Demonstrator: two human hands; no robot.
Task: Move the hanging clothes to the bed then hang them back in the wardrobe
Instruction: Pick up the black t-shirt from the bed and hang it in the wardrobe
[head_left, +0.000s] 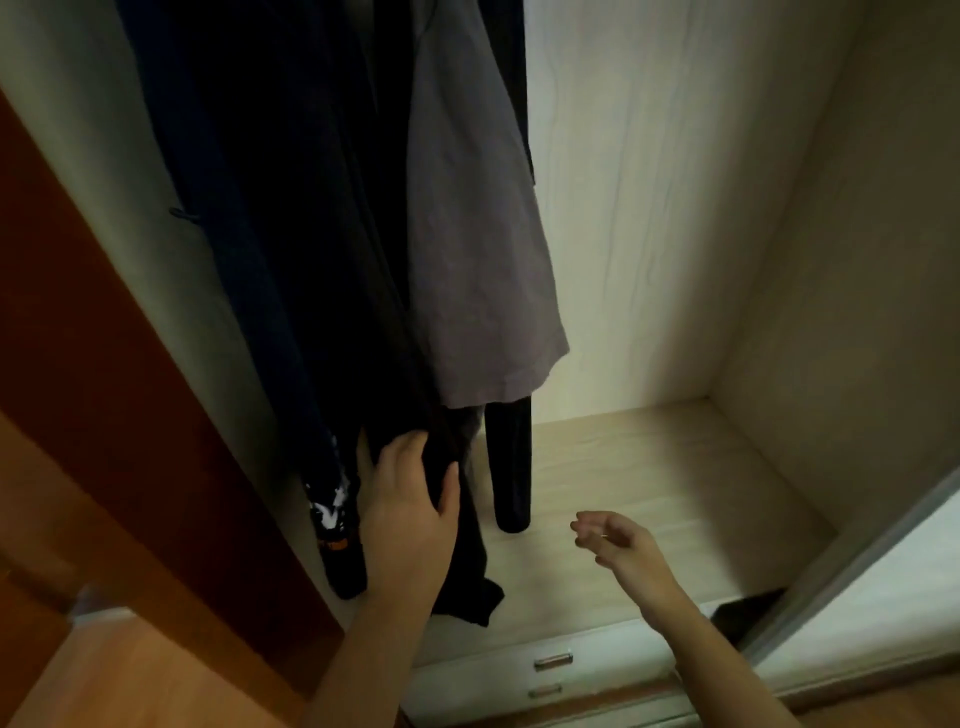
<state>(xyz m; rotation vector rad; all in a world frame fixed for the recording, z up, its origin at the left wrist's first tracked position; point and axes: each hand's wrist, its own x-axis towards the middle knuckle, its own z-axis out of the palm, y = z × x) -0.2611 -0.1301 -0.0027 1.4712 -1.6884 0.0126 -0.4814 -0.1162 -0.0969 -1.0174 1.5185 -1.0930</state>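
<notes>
Several dark clothes hang on the left side of the open wardrobe (675, 457): a navy garment (249, 260), a black garment (343, 234) and a grey shirt (467, 249). A black trouser leg (511, 467) dangles below the shirt. My left hand (410, 499) is closed around the lower part of the black garment, thumb on its right side. My right hand (618, 540) hovers over the wardrobe floor to the right, fingers loosely curled and holding nothing. The rail and hangers are out of frame.
The wardrobe's right half holds no clothes, showing a pale wood back and floor. A brown door panel (104, 389) stands at the left and a sliding door edge (857, 561) at the right. Two drawers with metal handles (553, 660) sit below.
</notes>
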